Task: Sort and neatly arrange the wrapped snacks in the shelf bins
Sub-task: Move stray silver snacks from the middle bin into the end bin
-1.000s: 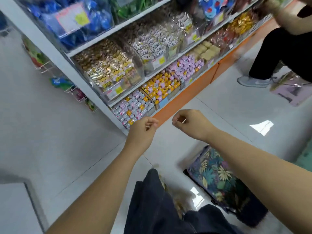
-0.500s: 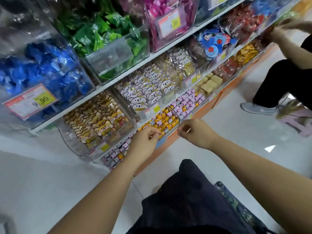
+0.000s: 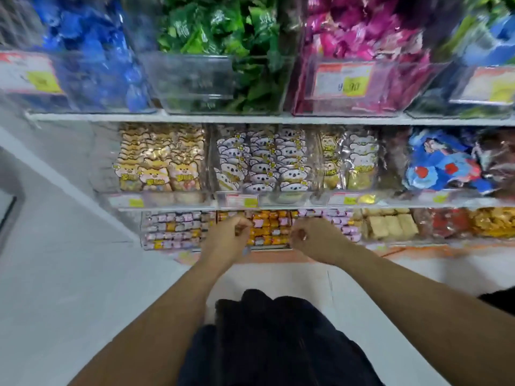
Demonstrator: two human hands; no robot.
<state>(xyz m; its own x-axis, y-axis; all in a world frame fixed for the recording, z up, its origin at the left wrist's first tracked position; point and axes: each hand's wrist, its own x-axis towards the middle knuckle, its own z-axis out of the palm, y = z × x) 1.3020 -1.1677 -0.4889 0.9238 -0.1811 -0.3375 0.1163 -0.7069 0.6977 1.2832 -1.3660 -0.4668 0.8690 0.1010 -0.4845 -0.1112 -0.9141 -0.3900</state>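
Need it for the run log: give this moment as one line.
left hand: curled at orange snack bin, grip unclear | right hand: curled at its right end, grip unclear

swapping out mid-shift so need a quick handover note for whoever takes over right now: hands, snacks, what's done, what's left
Left hand: fingers curled at the front of the orange snack bin on the bottom shelf; too blurred to tell if it holds anything.
Right hand: curled at the same bin's right edge; may pinch something small, cannot tell.
Done: koala packs on the middle shelf stand in rows.
Left: the mixed bin beside the left hand holds pink and orange pieces together; probably needs sorting.
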